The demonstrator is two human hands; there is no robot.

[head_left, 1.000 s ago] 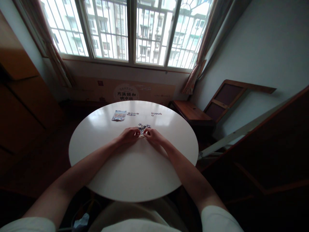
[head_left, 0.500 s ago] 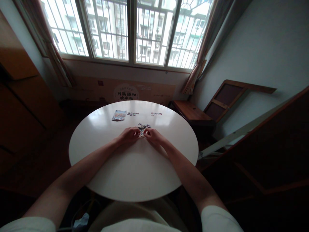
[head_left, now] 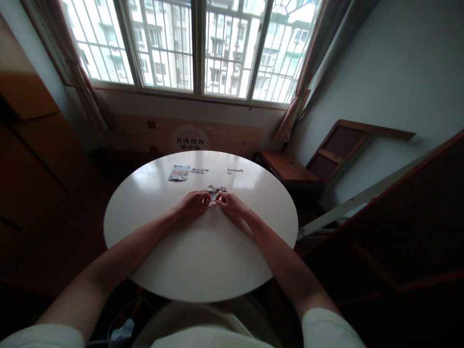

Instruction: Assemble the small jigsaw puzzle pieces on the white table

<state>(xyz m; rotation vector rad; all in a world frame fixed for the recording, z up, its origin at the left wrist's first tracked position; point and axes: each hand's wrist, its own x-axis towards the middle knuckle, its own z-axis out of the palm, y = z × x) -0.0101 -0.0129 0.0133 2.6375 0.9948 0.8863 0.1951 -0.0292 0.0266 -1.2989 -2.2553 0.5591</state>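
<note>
A loose pile of small jigsaw puzzle pieces (head_left: pixel 216 190) lies on the white round table (head_left: pixel 203 261), in front of me. At the pile's near left edge is my left hand (head_left: pixel 196 199), with curled fingers and the thumb brought in toward them. My right hand (head_left: pixel 227 200) mirrors it at the near right edge, its fingertips pinched together. Both touch or nearly touch the pieces between them; anything in the fingertips is too small to make out. Pale pieces (head_left: pixel 213 204) show between the two hands.
Farther back on the table lie a printed picture packet (head_left: pixel 179 173), a group of puzzle pieces (head_left: pixel 199 170) beside it, and a short row of pieces (head_left: pixel 235 170) to the right. A wooden bench (head_left: pixel 288 166) stands behind the table, right of it, below the barred window.
</note>
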